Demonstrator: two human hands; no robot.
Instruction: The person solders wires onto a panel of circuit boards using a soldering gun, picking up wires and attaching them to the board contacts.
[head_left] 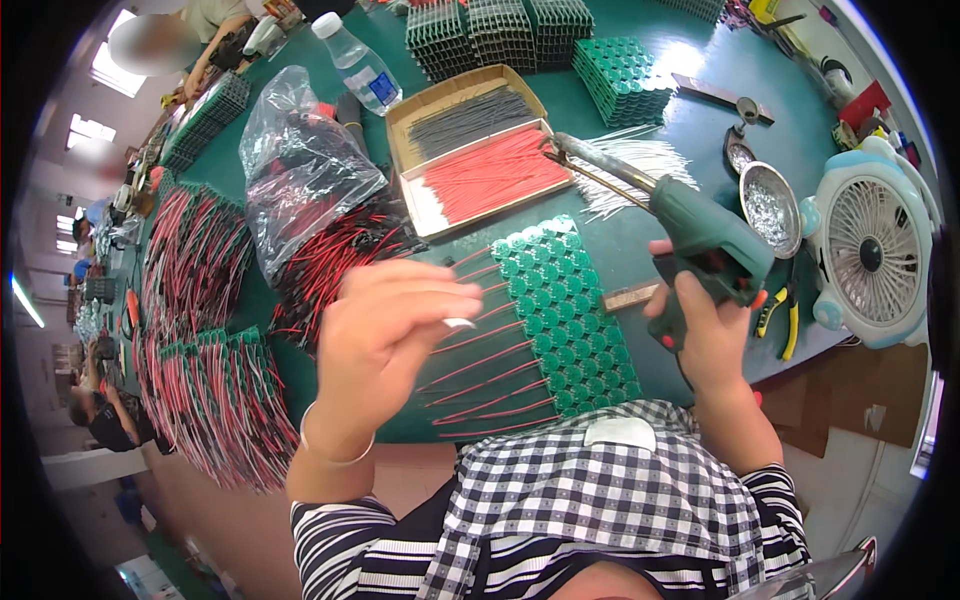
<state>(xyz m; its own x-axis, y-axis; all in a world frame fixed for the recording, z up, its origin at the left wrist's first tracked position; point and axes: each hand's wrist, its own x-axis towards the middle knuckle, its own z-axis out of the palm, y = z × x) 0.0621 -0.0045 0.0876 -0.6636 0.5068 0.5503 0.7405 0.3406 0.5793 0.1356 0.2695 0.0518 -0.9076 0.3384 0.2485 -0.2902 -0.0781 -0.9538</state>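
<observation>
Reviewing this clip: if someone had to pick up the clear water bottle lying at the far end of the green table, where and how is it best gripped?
Probably around the middle of the water bottle, across its labelled body. It lies on its side, white cap pointing to the far left, so hands should come down from above with fingers spanning its width. The nearby clear plastic bag and cardboard tray leave both long sides free.

green soldering gun (700,235) | raised, tip left | green board (570,315) flat below
</observation>
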